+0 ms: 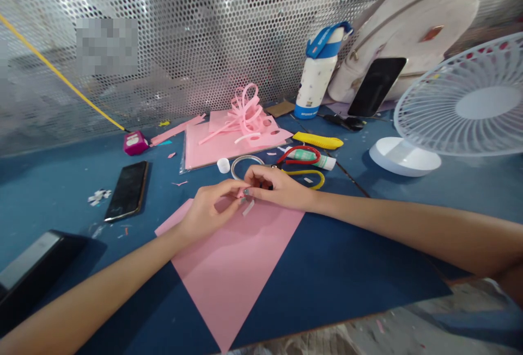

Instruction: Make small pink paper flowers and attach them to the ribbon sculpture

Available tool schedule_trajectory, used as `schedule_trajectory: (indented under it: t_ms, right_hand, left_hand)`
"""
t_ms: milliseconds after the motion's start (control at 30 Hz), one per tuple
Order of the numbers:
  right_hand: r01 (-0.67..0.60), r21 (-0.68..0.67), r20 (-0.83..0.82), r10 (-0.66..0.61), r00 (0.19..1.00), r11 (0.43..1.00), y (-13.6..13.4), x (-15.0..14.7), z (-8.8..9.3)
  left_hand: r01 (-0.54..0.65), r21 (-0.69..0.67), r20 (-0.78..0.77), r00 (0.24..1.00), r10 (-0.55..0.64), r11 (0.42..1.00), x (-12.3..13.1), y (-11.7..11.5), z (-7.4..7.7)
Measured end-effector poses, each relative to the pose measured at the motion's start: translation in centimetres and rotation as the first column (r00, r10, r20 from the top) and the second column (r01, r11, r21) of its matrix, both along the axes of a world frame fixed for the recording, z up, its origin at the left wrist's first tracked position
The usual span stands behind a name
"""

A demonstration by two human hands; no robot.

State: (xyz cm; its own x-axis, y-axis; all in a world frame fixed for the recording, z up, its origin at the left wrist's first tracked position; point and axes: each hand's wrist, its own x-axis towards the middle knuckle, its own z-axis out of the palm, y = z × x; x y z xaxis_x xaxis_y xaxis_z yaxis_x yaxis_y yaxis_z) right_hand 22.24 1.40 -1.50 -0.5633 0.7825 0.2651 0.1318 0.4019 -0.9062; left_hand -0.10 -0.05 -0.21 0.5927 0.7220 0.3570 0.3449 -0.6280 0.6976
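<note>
Over the upper part of a pink paper sheet (pixel 241 268), my left hand (pixel 210 205) and my right hand (pixel 278 186) meet fingertip to fingertip. Both pinch a small pink paper piece (pixel 241 193), mostly covered by the fingers. A narrow white strip (pixel 248 208) is just below the fingertips. Behind my right hand are scissors with one red and one yellow handle (pixel 304 172), their blades largely hidden. A roll of tape (pixel 241 164) and a small white cap (pixel 223 165) are just beyond the fingers.
Farther back lie stacked pink sheets (pixel 204 145) with curled pink strips (pixel 247 107). A glue tube (pixel 314 157) and yellow cutter (pixel 318 140) lie right of them. A bottle (pixel 318 77), a fan (pixel 461 99) and a bag (pixel 412 28) stand right; a phone (pixel 128 189) lies left.
</note>
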Motion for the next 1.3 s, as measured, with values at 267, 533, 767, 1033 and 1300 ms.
schedule_trajectory:
  t_ms: [267, 533, 767, 1033, 1300]
  right_hand:
    - [0.009, 0.007, -0.050, -0.008, 0.999, 1.000, 0.14, 0.03, -0.31]
    - [0.017, 0.063, 0.006, -0.017, 1.000, 0.998, 0.14, 0.02, -0.41]
    - [0.023, 0.081, 0.011, -0.024, 1.000, 0.996, 0.22, 0.00, -0.47]
    - [0.020, 0.065, 0.005, -0.020, 1.000, 0.998, 0.28, -0.01, -0.70]
    - [0.030, 0.039, 0.018, -0.031, 0.999, 0.999, 0.15, -0.01, -0.55]
  left_hand:
    - [-0.038, 0.009, 0.031, 0.999, 0.038, 0.999, 0.24, 0.36, -0.14]
    - [-0.082, 0.144, 0.057, 0.996, 0.074, 0.986, 0.13, 0.70, -0.03]
    - [-0.052, 0.061, 0.082, 0.996, 0.047, 0.997, 0.29, 0.64, 0.02]
    - [-0.059, 0.073, 0.065, 0.996, 0.054, 0.996, 0.40, 0.42, 0.06]
    - [-0.063, 0.068, 0.049, 0.997, 0.060, 0.996, 0.49, 0.43, 0.00]
